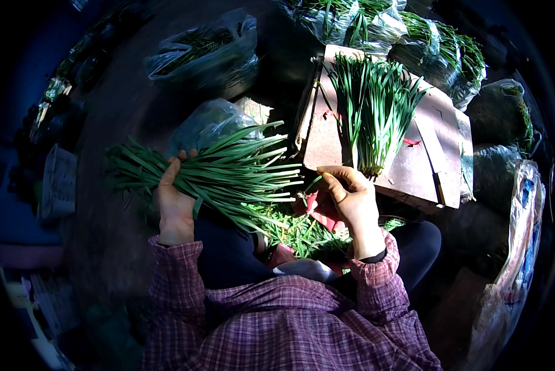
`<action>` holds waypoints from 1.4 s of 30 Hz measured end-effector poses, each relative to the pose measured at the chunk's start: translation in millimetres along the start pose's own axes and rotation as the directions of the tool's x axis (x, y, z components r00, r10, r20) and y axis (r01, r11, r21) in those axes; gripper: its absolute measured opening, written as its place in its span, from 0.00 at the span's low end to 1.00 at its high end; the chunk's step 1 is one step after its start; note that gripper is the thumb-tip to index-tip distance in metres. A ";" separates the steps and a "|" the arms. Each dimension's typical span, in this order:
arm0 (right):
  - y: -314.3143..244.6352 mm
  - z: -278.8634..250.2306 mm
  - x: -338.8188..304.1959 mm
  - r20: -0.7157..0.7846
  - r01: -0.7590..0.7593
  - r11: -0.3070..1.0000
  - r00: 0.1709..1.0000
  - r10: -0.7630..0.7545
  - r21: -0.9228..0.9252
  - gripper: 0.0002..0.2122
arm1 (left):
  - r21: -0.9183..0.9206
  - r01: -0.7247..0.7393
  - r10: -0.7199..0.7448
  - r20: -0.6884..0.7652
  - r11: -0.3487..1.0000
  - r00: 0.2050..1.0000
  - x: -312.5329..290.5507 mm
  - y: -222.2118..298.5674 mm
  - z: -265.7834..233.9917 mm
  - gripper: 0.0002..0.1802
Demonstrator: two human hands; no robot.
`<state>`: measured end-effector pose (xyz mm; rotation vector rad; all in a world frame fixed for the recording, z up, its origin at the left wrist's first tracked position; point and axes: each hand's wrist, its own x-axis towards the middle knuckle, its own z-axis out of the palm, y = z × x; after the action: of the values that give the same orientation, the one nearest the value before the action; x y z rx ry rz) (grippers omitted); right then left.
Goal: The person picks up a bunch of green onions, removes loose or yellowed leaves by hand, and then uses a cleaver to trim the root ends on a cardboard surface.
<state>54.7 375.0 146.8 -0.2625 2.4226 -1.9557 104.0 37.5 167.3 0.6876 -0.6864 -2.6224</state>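
My left hand (176, 210) is closed round a thick bunch of garlic chives (228, 170), held sideways with the cut ends pointing right. My right hand (350, 201) pinches a single green chive leaf (314, 183) between thumb and fingers, apart from the bunch. Just beyond that hand, a second bunch of chives (376, 114) lies on a pinkish board (324, 145), its pale ends toward me. Loose chive trimmings (305, 238) are heaped between my legs, with red cloth or plastic (327, 213) among them.
A long knife-like blade with a dark handle (431, 148) lies on the board's right side. Plastic-wrapped bundles of greens (435, 52) stand behind it. An open bag of greens (206, 52) sits at the far left, and a clear plastic bag (212, 120) lies behind the held bunch.
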 end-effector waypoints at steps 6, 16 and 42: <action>-37.1 23.3 32.3 0.564 -0.685 0.517 0.724 0.398 0.513 0.13 | 0.033 -0.043 0.039 0.113 0.999 0.993 -18.5 -30.8 11.4 0.07; 20.4 46.5 37.9 0.420 -0.576 0.551 0.817 0.395 0.604 0.08 | 0.126 -0.033 0.007 0.195 0.991 0.981 -19.6 -48.2 4.4 0.07; 54.4 4.0 28.6 0.210 -0.573 0.760 0.820 0.533 0.308 0.10 | 0.121 -0.017 -0.008 0.203 0.993 0.979 -8.4 -26.0 -16.1 0.07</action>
<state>20.5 378.1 95.7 0.3194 1.7320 -1.9598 114.3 56.7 144.3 0.4526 -0.9124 -2.6880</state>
